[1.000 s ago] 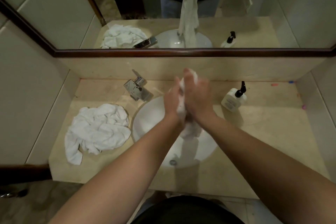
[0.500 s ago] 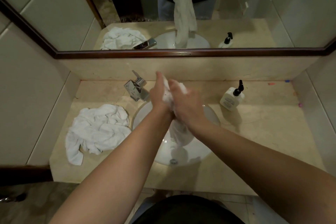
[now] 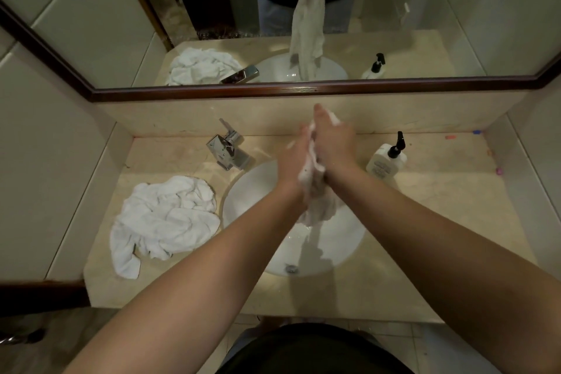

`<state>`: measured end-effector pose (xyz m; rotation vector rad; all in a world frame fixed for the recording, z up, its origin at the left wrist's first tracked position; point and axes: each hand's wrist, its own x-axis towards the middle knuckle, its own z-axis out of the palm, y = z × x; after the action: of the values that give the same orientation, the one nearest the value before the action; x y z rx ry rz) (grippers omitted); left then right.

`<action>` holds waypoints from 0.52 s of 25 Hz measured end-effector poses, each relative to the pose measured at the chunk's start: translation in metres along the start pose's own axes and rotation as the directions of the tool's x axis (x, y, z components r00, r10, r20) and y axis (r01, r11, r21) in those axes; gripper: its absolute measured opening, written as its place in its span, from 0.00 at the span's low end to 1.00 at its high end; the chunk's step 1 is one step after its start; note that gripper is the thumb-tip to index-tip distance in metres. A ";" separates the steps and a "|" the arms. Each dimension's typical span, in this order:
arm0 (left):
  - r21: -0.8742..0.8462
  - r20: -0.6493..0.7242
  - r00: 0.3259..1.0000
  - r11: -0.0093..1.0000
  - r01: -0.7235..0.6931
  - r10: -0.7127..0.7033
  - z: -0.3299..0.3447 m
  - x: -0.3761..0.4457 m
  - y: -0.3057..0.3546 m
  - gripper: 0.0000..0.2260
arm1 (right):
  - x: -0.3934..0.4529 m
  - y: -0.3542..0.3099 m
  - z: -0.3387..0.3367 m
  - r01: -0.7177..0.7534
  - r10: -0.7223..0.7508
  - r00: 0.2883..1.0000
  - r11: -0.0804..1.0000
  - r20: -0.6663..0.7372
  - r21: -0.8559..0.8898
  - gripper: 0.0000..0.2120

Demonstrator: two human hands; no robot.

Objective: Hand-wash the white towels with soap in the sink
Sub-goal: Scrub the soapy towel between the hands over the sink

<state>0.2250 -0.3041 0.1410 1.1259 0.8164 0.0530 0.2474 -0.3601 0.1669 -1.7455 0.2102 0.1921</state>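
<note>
One towel is held above the sink, bunched between both hands, its lower end hanging down toward the bowl without visibly reaching it. The left hand is pressed against the cloth from the left, fingers extended upward along it; whether they curl round the fabric cannot be told from this angle. The right hand is closed round the upper bunch, a tuft of white showing past its knuckles. The two hands are set tight together with only cloth between them, a posture judged to be rubbing or wringing.

Stage, by estimate: washing of this first piece is under way, not finished. No running water is seen at the faucet, which stands at the back left of the bowl. The drain is visible at the near side of the bowl, and no standing water can be made out.

A pile of white towels is heaped on the counter just left of the sink, apparently dry and unwashed; the count within it cannot be told. These are judged to remain.

A soap bottle with a black pump stands right of the sink, near the wall. The mirror repeats the held cloth hanging long over the bowl.
</note>
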 end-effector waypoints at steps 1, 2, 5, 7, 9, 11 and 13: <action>0.061 -0.044 0.999 0.998 -0.020 0.022 0.000 -0.001 0.007 0.20 | -0.005 0.001 0.003 0.001 -0.001 1.000 1.000 0.018 0.004 0.20; 0.060 -0.067 0.998 0.998 -0.002 0.006 -0.005 -0.001 0.013 0.21 | -0.013 0.007 0.007 0.041 -0.038 0.996 0.998 0.081 -0.037 0.20; 0.006 0.034 0.997 0.997 0.075 -0.075 -0.011 -0.003 0.010 0.20 | -0.013 0.011 0.006 0.071 -0.063 0.992 0.995 0.113 -0.068 0.22; 0.055 0.102 0.991 0.995 0.085 -0.090 -0.003 -0.007 0.002 0.19 | 0.003 0.006 0.000 -0.048 0.048 0.999 0.999 0.010 0.005 0.21; 0.012 0.037 0.989 0.990 0.141 -0.142 0.001 -0.001 0.007 0.22 | -0.004 0.004 0.001 -0.051 0.052 0.998 0.998 0.046 -0.023 0.17; 0.010 -0.009 0.991 0.991 0.133 -0.133 -0.001 0.003 0.008 0.24 | -0.017 0.010 0.004 0.013 -0.001 0.988 0.997 0.154 -0.077 0.18; 0.030 0.044 0.989 0.990 0.139 -0.140 0.000 0.006 0.002 0.23 | -0.010 0.006 0.002 0.006 -0.002 0.998 0.999 0.070 -0.054 0.20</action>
<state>0.2298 -0.3010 0.1390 1.0882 0.8548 -0.1006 0.2363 -0.3588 0.1632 -1.7893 0.1517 0.2576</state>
